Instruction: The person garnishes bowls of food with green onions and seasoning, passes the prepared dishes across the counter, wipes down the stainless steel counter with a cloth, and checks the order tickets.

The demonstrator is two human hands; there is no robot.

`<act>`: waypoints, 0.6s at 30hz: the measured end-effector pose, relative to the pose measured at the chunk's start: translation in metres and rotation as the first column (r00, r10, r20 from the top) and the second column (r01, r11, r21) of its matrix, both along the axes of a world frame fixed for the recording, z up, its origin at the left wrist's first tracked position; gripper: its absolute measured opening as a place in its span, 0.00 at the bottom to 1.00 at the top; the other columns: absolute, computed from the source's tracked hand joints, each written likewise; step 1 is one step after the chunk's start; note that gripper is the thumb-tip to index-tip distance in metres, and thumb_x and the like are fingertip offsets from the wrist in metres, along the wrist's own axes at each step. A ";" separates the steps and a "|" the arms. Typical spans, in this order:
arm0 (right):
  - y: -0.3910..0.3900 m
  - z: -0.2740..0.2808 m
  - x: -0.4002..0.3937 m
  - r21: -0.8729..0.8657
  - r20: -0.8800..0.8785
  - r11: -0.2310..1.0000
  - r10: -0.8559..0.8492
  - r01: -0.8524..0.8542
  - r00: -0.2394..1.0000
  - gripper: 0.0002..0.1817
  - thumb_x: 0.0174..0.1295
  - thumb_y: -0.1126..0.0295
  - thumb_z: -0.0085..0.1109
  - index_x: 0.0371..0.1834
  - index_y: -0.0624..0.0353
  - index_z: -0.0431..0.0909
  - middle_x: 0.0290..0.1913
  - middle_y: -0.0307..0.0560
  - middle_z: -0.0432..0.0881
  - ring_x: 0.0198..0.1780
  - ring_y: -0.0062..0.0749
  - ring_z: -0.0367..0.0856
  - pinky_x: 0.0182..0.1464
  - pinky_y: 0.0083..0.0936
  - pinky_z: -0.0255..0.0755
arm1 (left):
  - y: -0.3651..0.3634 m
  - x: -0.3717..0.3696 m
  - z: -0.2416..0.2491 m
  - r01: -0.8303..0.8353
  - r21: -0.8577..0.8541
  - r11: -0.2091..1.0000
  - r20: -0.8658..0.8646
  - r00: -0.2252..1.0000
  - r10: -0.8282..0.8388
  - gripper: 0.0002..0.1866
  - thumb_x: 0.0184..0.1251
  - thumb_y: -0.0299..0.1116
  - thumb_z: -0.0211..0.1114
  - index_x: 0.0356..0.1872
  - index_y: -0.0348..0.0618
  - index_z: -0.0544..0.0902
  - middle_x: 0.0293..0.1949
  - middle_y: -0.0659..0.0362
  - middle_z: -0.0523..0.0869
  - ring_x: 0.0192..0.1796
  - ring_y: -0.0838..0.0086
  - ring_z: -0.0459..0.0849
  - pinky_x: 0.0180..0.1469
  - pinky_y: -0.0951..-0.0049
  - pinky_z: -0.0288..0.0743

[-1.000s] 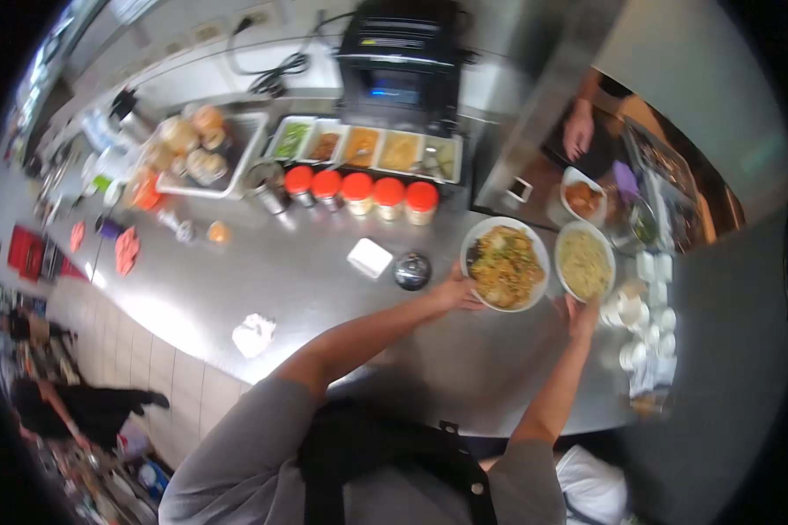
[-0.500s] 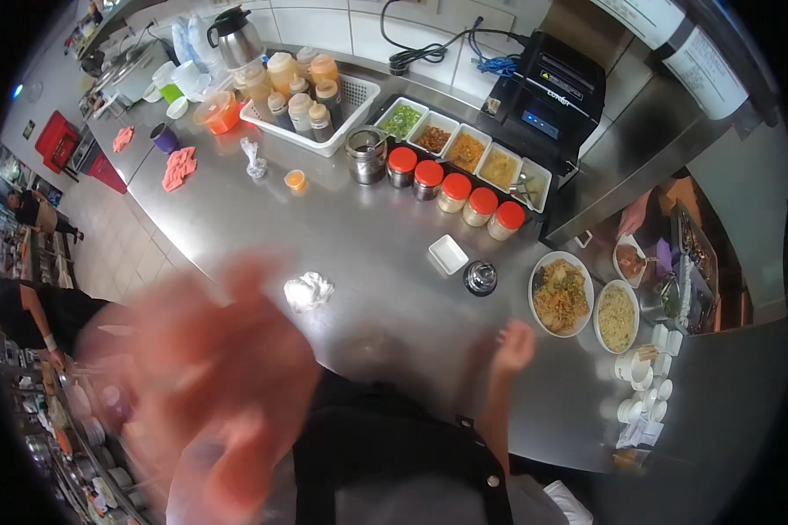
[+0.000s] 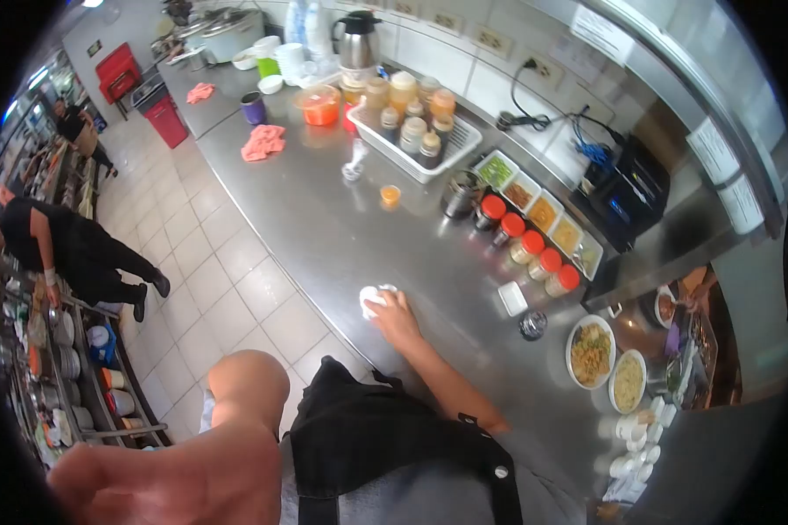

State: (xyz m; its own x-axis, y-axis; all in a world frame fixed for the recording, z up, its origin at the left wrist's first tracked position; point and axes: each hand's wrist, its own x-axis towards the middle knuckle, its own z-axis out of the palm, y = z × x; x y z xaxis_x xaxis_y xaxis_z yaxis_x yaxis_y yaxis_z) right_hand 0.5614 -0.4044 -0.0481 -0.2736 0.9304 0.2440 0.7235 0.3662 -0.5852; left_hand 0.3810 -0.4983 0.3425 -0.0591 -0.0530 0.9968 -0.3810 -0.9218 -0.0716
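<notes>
My right hand [image 3: 397, 318] is on the steel counter near its front edge, with its fingers closed over a crumpled white cloth or paper towel [image 3: 372, 300]. My left hand [image 3: 140, 481] is raised close to the camera at the lower left, away from the counter. It is blurred and cut off by the frame edge, so its fingers cannot be made out. A small cup of orange sauce [image 3: 390, 196] and a twisted clear plastic bag [image 3: 354, 162] stand on the counter beyond my right hand.
Red-lidded jars [image 3: 527, 247] and a white basket of squeeze bottles [image 3: 464, 150] line the back. Two food bowls [image 3: 590, 352] [image 3: 628, 381] stand at right. Pink cloths [image 3: 263, 143] lie at the far left. Another person [image 3: 70, 245] bends over shelves behind my left side.
My right hand has moved left across the counter and closed on the white cloth. My left hand has dropped toward the lower left. The view has swung left.
</notes>
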 end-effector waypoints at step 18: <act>0.036 -0.042 -0.134 -0.215 -0.096 0.976 -0.006 -0.015 0.995 0.19 0.55 0.71 0.63 0.52 0.59 0.78 0.45 0.54 0.76 0.46 0.41 0.78 0.49 0.36 0.72 | 0.084 -0.203 -0.348 -0.328 -0.874 -0.358 -0.375 0.924 0.070 0.13 0.72 0.36 0.55 0.52 0.44 0.74 0.55 0.59 0.75 0.51 0.75 0.74 0.53 0.66 0.72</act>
State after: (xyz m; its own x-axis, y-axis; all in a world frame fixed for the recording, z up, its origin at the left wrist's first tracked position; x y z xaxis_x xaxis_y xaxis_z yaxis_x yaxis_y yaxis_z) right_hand 0.4278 -0.3684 -0.0898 -0.2634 0.9626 0.0631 0.6589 0.2273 -0.7171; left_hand 0.1782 -0.4145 -0.0052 -0.2319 0.9429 -0.2391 -0.0363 0.2373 0.9708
